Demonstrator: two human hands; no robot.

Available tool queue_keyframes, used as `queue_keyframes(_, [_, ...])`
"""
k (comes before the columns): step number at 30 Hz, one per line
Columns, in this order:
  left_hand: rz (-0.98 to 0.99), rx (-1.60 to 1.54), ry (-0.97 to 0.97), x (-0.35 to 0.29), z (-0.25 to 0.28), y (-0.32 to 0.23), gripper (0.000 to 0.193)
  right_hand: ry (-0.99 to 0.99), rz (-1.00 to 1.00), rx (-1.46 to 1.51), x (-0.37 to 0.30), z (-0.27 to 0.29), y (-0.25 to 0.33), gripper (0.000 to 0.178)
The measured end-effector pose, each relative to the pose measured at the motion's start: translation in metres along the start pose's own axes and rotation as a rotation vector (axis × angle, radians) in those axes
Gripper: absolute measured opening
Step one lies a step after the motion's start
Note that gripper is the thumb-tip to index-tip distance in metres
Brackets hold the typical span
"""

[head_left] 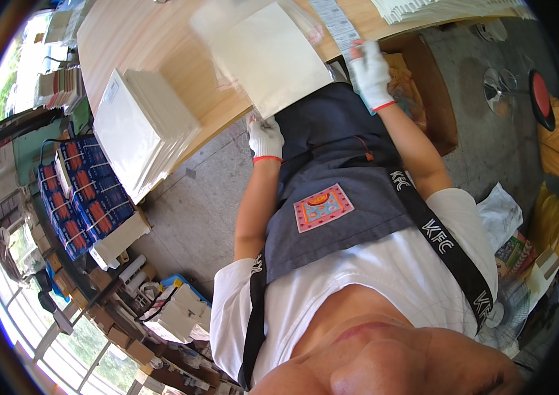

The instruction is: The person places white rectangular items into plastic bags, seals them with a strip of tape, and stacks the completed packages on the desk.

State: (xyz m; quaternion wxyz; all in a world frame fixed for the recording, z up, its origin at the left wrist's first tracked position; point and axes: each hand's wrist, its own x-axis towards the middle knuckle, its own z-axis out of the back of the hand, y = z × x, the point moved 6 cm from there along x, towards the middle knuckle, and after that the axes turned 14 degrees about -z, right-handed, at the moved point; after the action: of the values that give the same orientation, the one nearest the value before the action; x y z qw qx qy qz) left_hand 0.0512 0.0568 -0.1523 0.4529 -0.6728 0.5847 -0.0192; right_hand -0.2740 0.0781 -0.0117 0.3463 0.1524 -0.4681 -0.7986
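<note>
Both hand (265,137) fingertips behind sheet (273,56)

bright daylight, fisheye-bent edges, slight blur

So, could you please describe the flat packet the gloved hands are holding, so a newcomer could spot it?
Start at the long wooden table. At its near edge, the left hand and right hand hold a flat cream packet in clear wrap. Unlike the stack of white packets lying left of it, it is single and tilted.

Single head-worn fisheye view, facing steeply down, close over wooden table (161,39)
</note>
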Motion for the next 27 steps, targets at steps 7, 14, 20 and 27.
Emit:
queue_keyframes(7, [0.643,0.433,0.406,-0.097,-0.054,0.055,0.031,0.666,-0.375,-0.108,0.010,0.001,-0.112,0.043])
queue_keyframes(14, [0.761,0.550,0.691,-0.114,-0.109,0.124,0.031,0.578,0.202,-0.096,-0.027,0.066,-0.019,0.028])
queue_keyframes(20, [0.707,0.707,0.729,-0.146,-0.148,0.120,0.011,0.235,0.764,-0.311,-0.040,0.103,0.046,0.020])
queue_keyframes(27, [0.656,1.016,0.889,-0.101,-0.100,0.112,0.032,0.468,0.640,-0.106,-0.008,0.056,0.097,0.015])
